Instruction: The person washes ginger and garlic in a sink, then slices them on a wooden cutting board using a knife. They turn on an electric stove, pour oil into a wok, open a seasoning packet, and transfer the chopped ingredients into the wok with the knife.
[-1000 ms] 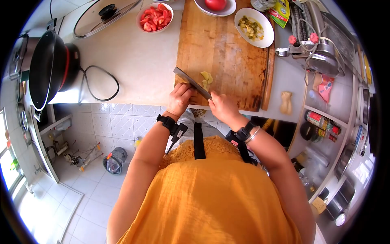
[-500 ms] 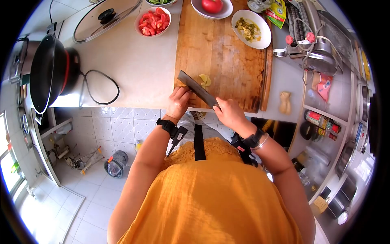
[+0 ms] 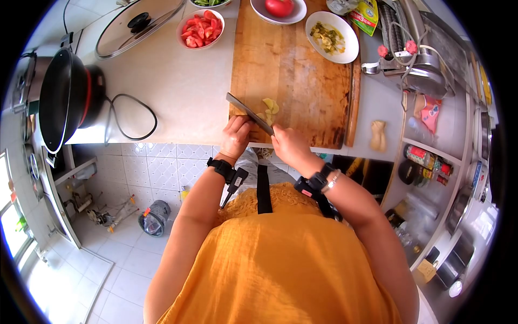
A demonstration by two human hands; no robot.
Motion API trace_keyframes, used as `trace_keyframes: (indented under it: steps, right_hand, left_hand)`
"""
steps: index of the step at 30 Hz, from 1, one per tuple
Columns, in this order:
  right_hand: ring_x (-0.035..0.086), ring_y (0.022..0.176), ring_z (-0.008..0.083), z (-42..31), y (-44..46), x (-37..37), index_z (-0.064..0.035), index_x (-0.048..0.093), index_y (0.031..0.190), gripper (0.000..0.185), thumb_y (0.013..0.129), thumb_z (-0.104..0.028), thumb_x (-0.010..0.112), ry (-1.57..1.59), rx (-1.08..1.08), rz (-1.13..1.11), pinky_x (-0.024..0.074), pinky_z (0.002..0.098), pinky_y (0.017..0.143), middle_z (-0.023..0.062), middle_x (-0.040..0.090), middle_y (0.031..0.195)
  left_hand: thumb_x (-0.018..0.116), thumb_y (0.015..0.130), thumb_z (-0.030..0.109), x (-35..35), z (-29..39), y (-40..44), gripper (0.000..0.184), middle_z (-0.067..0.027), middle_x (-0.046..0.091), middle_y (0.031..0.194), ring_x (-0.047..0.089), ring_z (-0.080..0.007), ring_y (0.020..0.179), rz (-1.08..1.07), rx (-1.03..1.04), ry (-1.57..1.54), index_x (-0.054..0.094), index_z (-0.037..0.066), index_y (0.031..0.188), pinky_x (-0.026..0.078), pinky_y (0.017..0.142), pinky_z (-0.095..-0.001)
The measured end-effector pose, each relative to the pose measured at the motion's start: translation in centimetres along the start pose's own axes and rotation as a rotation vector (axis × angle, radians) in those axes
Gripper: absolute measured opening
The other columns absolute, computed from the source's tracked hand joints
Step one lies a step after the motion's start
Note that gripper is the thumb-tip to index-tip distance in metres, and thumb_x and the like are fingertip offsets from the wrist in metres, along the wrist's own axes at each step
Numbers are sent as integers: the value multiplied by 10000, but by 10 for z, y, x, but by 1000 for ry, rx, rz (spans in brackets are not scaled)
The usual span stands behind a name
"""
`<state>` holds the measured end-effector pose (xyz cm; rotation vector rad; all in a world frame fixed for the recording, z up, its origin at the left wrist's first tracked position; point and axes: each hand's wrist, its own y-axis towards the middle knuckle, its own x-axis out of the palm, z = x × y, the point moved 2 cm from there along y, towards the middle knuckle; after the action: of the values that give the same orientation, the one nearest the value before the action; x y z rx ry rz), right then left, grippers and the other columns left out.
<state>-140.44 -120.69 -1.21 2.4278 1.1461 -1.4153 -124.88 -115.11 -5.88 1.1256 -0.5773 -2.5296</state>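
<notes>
My right hand [image 3: 290, 144] is wrapped round the handle of a knife [image 3: 249, 113], whose wide blade points up and left over the near edge of the wooden cutting board [image 3: 302, 81]. Just left of the blade, my left hand [image 3: 236, 135] has its fingers curled down on the board's near left corner. Whatever is under those fingertips is hidden. Pale yellow slices [image 3: 271, 106] lie on the board against the right side of the blade.
A bowl of cut tomato [image 3: 200, 29], a glass lid [image 3: 124, 32] and a black pan [image 3: 62, 100] are on the left. Farther back stand a bowl with a whole tomato [image 3: 279, 7] and a plate of chopped food [image 3: 330, 38]. Ginger-like root [image 3: 378, 135] lies right.
Since half a second ago, my right hand and the knife have moved left, bringing the blade closer to my left hand. My left hand has barely moved.
</notes>
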Motion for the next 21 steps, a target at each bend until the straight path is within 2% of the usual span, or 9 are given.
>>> trace_keyframes:
  steps: [3, 6, 9, 11, 13, 14, 16, 19, 21]
  right_hand:
    - [557, 615, 425, 8, -2, -1, 6, 495, 819, 141, 819, -127, 542, 137, -46, 96, 441, 487, 546, 225, 548, 611]
    - [543, 611, 420, 20, -7, -14, 3, 502, 816, 178, 844, -164, 557, 329, 218, 110, 409, 464, 527, 226, 541, 633]
    - [548, 599, 405, 36, -19, -34, 3, 523, 853, 172, 838, -161, 572, 359, 175, 185, 411, 439, 519, 209, 535, 603]
    - [563, 606, 375, 40, -30, -51, -16, 539, 884, 134, 836, -137, 568, 286, 217, 120, 434, 420, 525, 182, 566, 677]
    - [591, 666, 327, 40, -39, -64, -65, 558, 922, 113, 813, -95, 567, -55, -195, 309, 461, 396, 534, 127, 586, 825]
    - [600, 700, 258, 41, -43, -67, -115, 558, 920, 148, 781, -65, 565, -216, -296, 324, 478, 361, 535, 68, 535, 873]
    - [593, 688, 236, 42, -48, -68, -120, 554, 908, 147, 770, -68, 563, -316, -348, 341, 477, 345, 529, 59, 507, 840]
    - [562, 641, 177, 41, -47, -63, -128, 529, 837, 106, 743, -91, 561, -482, -449, 424, 471, 304, 517, 40, 437, 760]
    - [554, 642, 158, 43, -42, -57, -128, 504, 776, 90, 720, -103, 570, -488, -525, 445, 470, 291, 519, 27, 433, 755]
  left_hand:
    - [575, 643, -71, 5, 1, 0, 222, -90, 592, 881, 592, -283, 784, -21, -17, 29, 610, 41, 832, 504, 669, -360]
    - [566, 644, -69, 18, 2, 12, 268, -101, 571, 914, 585, -292, 798, -46, -36, -6, 591, 38, 889, 501, 681, -367]
    - [560, 693, -62, 29, 2, 25, 233, -131, 553, 917, 584, -310, 774, -47, -85, -140, 564, 24, 910, 494, 665, -370]
    - [551, 731, -54, 30, -9, 28, 194, -135, 551, 896, 593, -285, 732, -80, -353, -329, 559, 29, 906, 493, 638, -346]
    - [563, 749, -64, 7, -21, 35, 181, -110, 575, 854, 598, -199, 681, -21, -383, -282, 565, 27, 905, 488, 613, -309]
    - [574, 753, -59, -6, -31, 38, 172, -105, 579, 851, 598, -189, 687, -25, -400, -305, 578, 24, 904, 491, 620, -304]
    - [586, 757, -54, -26, -29, 53, 164, -100, 583, 848, 597, -179, 693, -39, -413, -325, 592, 21, 903, 494, 627, -298]
    - [604, 738, -85, -37, 2, 72, 214, -80, 603, 912, 596, -180, 776, -432, -241, -459, 610, 12, 929, 494, 720, -295]
    - [594, 712, -106, -24, 34, 75, 245, -107, 580, 918, 587, -247, 803, -495, 138, -417, 614, 31, 914, 494, 714, -322]
